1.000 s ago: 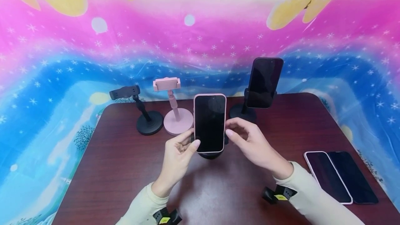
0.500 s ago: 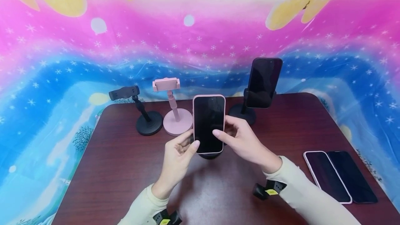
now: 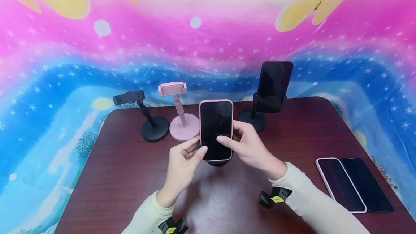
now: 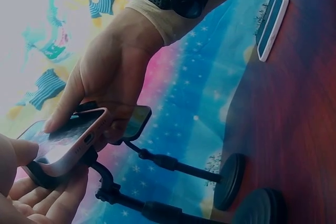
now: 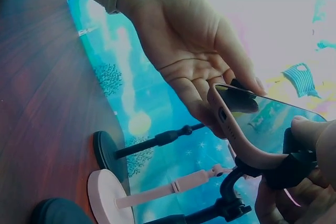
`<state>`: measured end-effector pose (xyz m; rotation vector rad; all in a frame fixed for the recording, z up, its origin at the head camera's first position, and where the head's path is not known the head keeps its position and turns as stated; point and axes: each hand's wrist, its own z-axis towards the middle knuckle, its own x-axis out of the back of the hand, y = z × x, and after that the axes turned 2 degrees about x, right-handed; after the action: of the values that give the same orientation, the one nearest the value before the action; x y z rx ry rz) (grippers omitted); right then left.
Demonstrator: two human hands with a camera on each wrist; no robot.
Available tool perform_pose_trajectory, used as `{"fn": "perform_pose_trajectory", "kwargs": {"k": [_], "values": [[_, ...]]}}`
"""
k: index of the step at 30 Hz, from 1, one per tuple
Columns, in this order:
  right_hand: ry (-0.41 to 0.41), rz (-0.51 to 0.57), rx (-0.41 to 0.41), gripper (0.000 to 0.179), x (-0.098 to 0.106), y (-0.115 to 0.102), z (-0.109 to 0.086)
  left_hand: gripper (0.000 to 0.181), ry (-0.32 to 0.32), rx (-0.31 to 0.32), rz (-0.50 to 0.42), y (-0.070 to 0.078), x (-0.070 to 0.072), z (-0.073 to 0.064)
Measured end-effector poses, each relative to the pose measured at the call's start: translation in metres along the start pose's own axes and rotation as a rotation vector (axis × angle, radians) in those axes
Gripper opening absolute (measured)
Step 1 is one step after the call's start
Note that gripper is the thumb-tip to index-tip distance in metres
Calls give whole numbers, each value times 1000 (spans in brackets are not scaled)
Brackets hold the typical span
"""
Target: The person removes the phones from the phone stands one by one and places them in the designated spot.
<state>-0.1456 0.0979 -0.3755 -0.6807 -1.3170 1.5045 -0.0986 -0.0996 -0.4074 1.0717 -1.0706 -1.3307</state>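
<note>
A smartphone in a pink case (image 3: pixel 216 124) stands upright, its dark screen towards me, in the clamp of a black phone stand (image 5: pixel 291 170). The phone hides most of this stand in the head view; its curved neck shows in both wrist views. My left hand (image 3: pixel 182 161) holds the phone's lower left corner, thumb on the front and fingers behind. On the other side, my right hand (image 3: pixel 253 147) grips the lower right part, its thumb lying on the screen and its fingers behind the phone and clamp.
Left of the phone stand a black phone stand (image 3: pixel 155 128) and a pink phone stand (image 3: pixel 185 127). Behind to the right, another black stand (image 3: pixel 251 120) carries a black phone (image 3: pixel 275 86). A white-edged phone (image 3: pixel 341 185) and a dark phone (image 3: pixel 367 185) lie at the table's right.
My right hand has moved left; its thumb has gone from the phone's right edge onto the screen. The left hand keeps its hold, and the phone stays about where it was.
</note>
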Motion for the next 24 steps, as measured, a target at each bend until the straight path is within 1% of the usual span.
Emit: {"fn": "perform_pose_trajectory", "kwargs": {"k": [7, 12, 16, 20, 24], "values": [[-12, -9, -12, 31, -1, -1, -1, 37, -12, -7, 8, -3, 2, 0], [-12, -12, 6, 30, 0, 0, -2, 38, -22, -3, -35, -3, 2, 0], [-7, -19, 30, 29, -1, 1, -3, 36, -12, 3, -61, -5, 2, -2], [-8, -29, 49, 28, -3, 2, -4, 35, -7, -11, -91, -5, 3, -3], [-3, -46, 54, 27, -2, 2, -4, 35, -26, -19, -119, -5, 4, -3]]}}
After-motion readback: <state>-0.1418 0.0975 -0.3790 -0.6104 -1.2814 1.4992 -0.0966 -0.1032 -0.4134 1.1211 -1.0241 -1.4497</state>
